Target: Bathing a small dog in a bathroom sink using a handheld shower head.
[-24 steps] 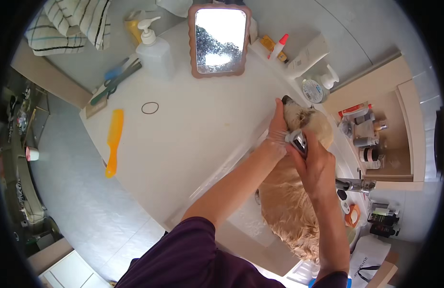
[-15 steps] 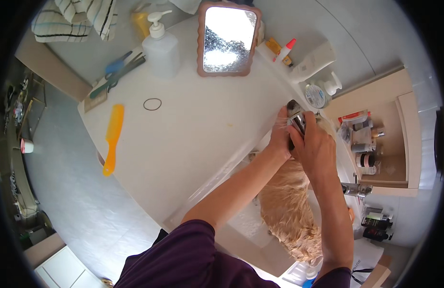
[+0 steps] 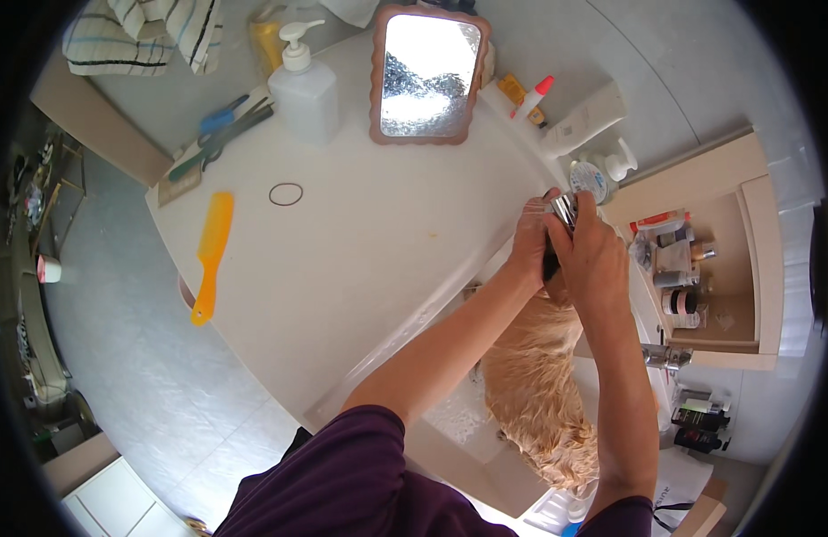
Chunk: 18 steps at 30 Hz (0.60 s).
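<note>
A wet, tan-furred animal (image 3: pixel 532 376) is in the white sink basin, its back toward me and its head end hidden by my hands. My right hand (image 3: pixel 595 259) is closed round a chrome-and-black handheld tool (image 3: pixel 564 209); its kind is not plain from here. My left hand (image 3: pixel 529 237) is right beside it at the animal's head end, fingers curled in. What those fingers grip is hidden behind the tool and my other hand. Thin pale streaks show by the left fingers, either water or whiskers.
Left on the white counter (image 3: pixel 342 259) are a yellow comb (image 3: pixel 215 251) and a hair tie (image 3: pixel 286 194). Scissors (image 3: pixel 221 139), a pump bottle (image 3: pixel 305 94) and a framed mirror (image 3: pixel 429 76) stand farther back. A chrome faucet (image 3: pixel 667 356) and an open cabinet (image 3: pixel 732 304) are at right.
My right hand has tilted and shifted slightly with the tool, so its black rounded end shows less. The left hand has turned a little beside it. The animal's body stays in place.
</note>
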Available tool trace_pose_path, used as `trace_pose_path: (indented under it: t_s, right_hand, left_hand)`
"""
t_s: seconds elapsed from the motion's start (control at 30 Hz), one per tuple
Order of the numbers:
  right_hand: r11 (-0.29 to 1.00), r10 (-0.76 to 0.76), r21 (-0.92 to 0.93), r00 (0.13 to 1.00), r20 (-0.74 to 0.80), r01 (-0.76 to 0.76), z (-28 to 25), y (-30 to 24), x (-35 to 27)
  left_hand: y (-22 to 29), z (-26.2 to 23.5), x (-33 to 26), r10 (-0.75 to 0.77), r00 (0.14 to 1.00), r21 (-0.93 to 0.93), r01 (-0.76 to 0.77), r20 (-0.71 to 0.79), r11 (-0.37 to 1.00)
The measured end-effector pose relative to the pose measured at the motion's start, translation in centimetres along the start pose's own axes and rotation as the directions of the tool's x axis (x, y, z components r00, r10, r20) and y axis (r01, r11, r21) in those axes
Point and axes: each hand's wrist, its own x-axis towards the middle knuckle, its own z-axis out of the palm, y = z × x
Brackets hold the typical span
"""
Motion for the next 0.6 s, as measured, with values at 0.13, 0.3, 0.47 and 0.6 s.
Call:
trace_pose_path:
  t_s: [0.13,0.3,0.47,0.6]
  right_hand:
    - [1.0,0.011,0.006,1.0,0.005,-0.011,0.0,0.2,0.0]
    - [0.998,0.011,0.054,0.999,-0.035,-0.009,0.1,0.7,0.4]
    - [0.997,0.052,0.055,0.994,-0.095,-0.047,-0.1,0.5,1.1]
    - [0.996,0.072,0.067,0.991,-0.111,-0.065,0.1,1.4,1.7]
  left_hand:
    - [-0.3,0.7,0.3,0.183,0.983,0.223,-0.184,0.028,0.957]
    - [0.3,1.9,0.6,0.287,0.951,0.345,-0.234,-0.111,0.909]
    - [0.1,-0.6,1.7,0.222,0.971,0.332,-0.181,-0.089,0.926]
    - [0.1,0.8,0.2,0.216,0.955,0.381,-0.126,-0.202,0.916]
